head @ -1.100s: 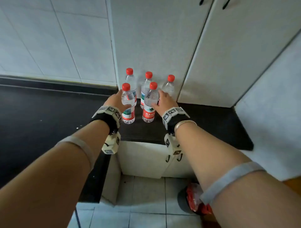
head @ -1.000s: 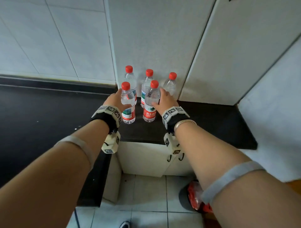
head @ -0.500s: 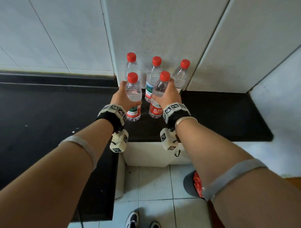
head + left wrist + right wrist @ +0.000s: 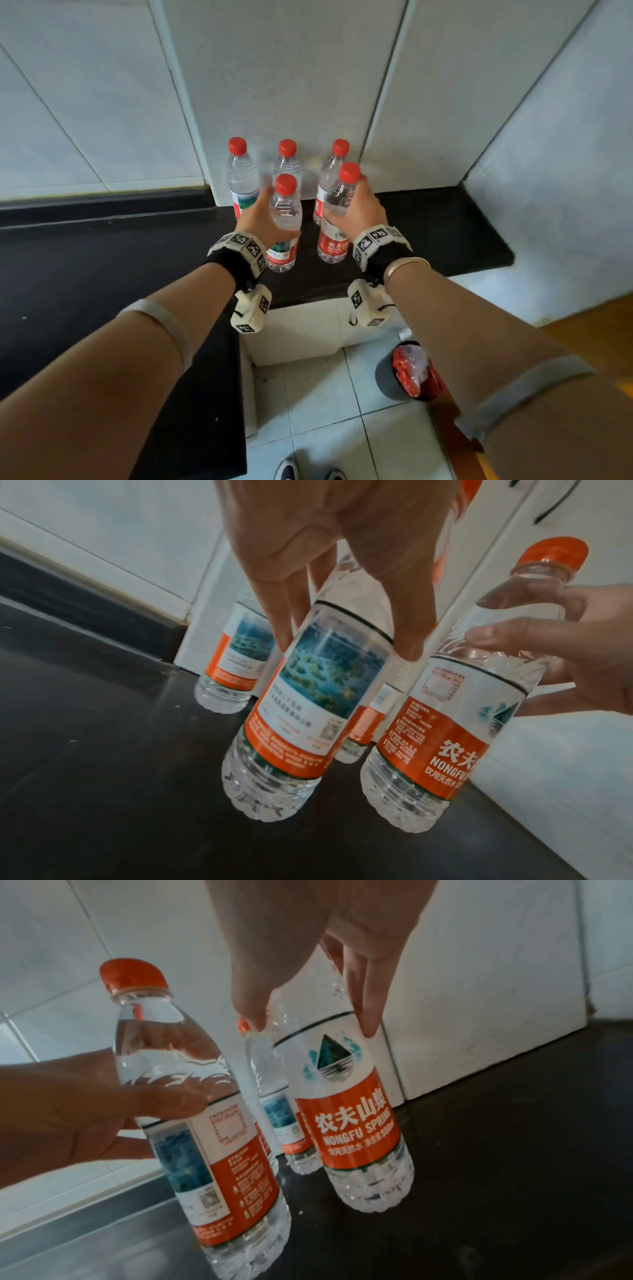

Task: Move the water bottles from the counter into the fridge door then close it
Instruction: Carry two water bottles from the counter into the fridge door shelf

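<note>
The left hand (image 4: 262, 219) has its grip wrapped round the front-left bottle (image 4: 284, 222), and the right hand (image 4: 359, 209) has its grip wrapped round the front-right bottle (image 4: 337, 219); both bottles are upright above the black counter (image 4: 102, 267), apparently lifted clear. Three more bottles (image 4: 287, 164) stand in a row behind, against the white wall panel (image 4: 291, 85)

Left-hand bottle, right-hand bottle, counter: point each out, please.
Left-hand bottle (image 4: 286, 185): head view, red cap.
Right-hand bottle (image 4: 333, 245): head view, red label.
Counter (image 4: 445, 233): head view, bare black top.
</note>
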The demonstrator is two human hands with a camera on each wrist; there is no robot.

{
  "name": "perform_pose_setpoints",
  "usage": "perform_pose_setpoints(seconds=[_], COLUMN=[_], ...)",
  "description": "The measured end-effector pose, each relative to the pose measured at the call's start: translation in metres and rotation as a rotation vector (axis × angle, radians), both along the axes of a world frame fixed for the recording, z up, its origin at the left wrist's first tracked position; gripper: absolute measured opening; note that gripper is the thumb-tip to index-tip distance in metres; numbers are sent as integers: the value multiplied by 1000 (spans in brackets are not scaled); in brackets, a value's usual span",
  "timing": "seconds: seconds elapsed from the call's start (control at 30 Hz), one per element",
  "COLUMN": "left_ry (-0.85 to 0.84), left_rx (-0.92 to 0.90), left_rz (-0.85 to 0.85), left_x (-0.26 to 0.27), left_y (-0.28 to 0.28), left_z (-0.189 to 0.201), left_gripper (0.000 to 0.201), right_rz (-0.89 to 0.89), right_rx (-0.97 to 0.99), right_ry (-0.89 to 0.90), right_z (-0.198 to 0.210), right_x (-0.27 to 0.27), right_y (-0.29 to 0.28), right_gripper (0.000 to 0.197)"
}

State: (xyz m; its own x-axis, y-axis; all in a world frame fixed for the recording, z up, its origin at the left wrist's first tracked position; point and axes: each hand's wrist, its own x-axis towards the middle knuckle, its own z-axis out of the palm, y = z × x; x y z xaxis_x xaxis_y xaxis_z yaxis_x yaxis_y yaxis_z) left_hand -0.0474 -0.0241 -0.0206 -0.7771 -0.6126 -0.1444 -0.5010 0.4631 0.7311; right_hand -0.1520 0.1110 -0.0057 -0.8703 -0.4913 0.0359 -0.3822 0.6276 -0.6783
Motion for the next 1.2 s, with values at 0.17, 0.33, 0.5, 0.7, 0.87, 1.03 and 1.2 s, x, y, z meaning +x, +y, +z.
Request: perform_pose_setpoints(seconds=[0.17, 0.33, 0.5, 0.7, 0.87, 1.03, 1.2], left_ry=[0, 44, 104, 139, 147, 137, 105], left_rx=[-25, -30, -7, 56, 80, 140, 130], left_rz=[-137, -313, -471, -705, -933, -1107, -1310], left_x=[-14, -27, -41, -43, -24, 12, 51], left_y=[39, 98, 172, 283, 390, 503, 614], left_z=[24, 45, 57, 70, 71, 73, 70], left_gripper=[94, 92, 86, 70, 69, 79, 88], right_rz=[-111, -236, -390, -607, -814, -972, -1127], right_rx=[-21, -74, -79, -44, 1, 75, 84], right_ry=[30, 14, 29, 40, 56, 28, 30], right_z=[27, 49, 68, 81, 80, 81, 85], right_x=[0, 9, 26, 61, 110, 175, 243], right_y=[53, 121, 205, 323, 429, 532, 623], right_gripper=[63, 63, 67, 68, 85, 91, 92])
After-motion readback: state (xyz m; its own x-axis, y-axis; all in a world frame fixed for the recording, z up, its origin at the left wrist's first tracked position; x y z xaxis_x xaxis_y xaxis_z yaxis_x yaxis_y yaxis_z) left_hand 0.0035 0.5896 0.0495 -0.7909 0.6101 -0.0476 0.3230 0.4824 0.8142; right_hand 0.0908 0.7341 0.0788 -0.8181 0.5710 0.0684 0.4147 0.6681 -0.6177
